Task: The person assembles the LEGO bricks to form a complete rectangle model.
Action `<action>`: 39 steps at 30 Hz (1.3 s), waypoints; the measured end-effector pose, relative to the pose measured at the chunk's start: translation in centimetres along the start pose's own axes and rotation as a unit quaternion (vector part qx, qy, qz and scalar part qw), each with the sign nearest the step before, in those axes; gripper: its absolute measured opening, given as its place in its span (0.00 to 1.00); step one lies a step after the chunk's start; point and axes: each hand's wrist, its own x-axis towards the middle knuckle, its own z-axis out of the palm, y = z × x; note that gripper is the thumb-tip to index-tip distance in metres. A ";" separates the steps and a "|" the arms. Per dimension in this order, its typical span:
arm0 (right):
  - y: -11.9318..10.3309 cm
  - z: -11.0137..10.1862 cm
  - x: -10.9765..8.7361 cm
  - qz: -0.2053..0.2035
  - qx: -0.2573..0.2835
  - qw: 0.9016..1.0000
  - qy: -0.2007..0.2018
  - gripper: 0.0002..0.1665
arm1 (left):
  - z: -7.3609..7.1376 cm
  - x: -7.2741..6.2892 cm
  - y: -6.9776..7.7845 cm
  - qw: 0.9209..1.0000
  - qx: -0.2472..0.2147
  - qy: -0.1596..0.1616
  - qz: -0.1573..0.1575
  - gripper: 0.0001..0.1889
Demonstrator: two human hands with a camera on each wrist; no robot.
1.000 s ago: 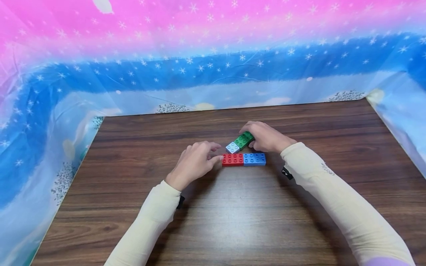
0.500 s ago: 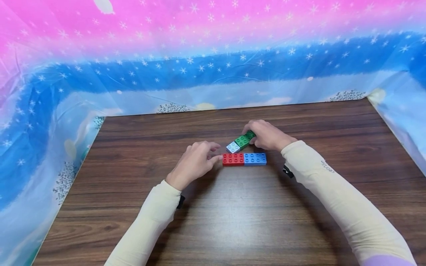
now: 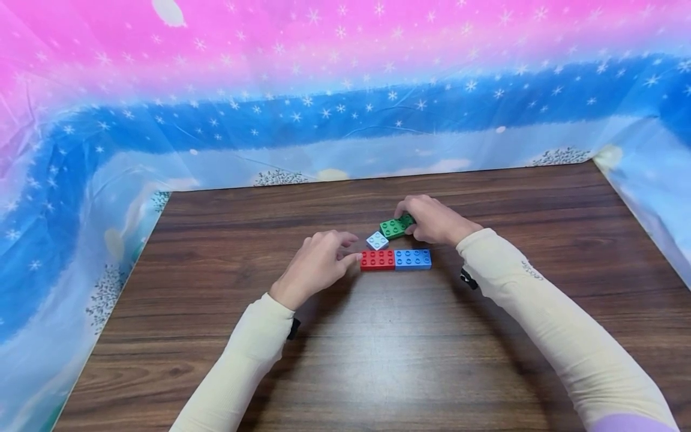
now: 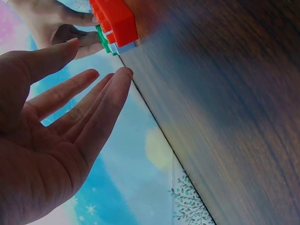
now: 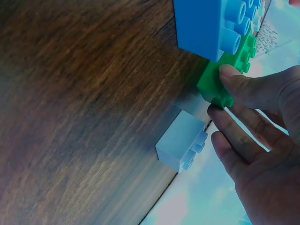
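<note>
My right hand (image 3: 436,219) pinches the right part of a green building brick (image 3: 395,227), thumb on its near side and fingers behind. A small white square brick (image 3: 377,240) lies turned cornerwise at the green brick's left end. Just in front, a red brick (image 3: 377,260) and a blue brick (image 3: 412,258) lie end to end in a row. My left hand (image 3: 315,262) is at the red brick's left end, fingers loosely extended and holding nothing. In the left wrist view, its fingers (image 4: 110,101) are apart from the red brick.
In the right wrist view, another small pale-blue brick (image 5: 182,138) stands on the table beside the right hand; the head view does not show it. The wooden table (image 3: 345,360) ends at the back against a patterned snowflake cloth (image 3: 302,129).
The green brick has turned clockwise, closer to parallel with the red and blue row. The white brick, earlier aligned with it, now sits at a different angle. The left hand stays almost still.
</note>
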 end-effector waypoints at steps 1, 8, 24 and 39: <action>0.0 0.0 0.0 -0.001 0.001 1.000 0.000 0.19 | 0.0 0.0 0.0 1.000 0.000 0.000 0.001 0.17; 0.4 0.1 -0.2 -0.002 0.004 1.000 -0.005 0.19 | 0.1 0.0 0.0 1.000 0.000 0.001 0.003 0.17; 0.6 -1.1 -1.2 0.008 0.023 0.999 0.034 0.20 | 0.1 0.1 0.0 1.000 0.007 0.003 -0.004 0.18; -0.2 -1.9 -2.9 0.003 0.033 0.998 0.061 0.23 | 0.2 0.4 0.4 1.000 0.000 0.005 0.006 0.19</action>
